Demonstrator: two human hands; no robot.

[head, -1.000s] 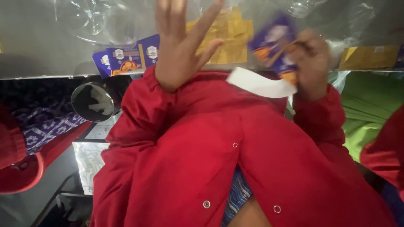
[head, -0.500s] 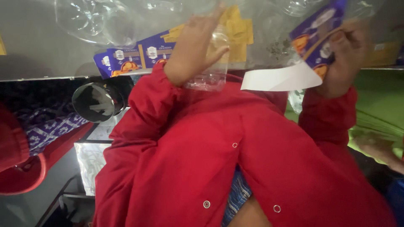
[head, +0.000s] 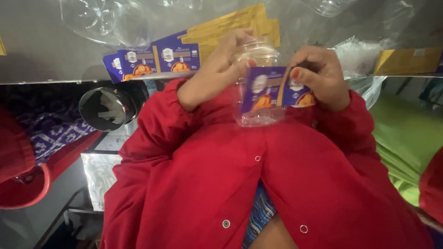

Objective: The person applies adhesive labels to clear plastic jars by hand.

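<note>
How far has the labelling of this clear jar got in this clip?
Partly on: the purple label lies across the clear jar. The left hand steadies the jar while the right hand presses the label's end. More purple labels wait on the table.

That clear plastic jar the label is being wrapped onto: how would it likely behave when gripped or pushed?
The clear plastic jar looks empty and see-through, so probably light for its size. Its thin wall would likely flex under the left hand. The right hand presses a purple label around it; the smooth round side seems slippery and apt to roll.
</note>
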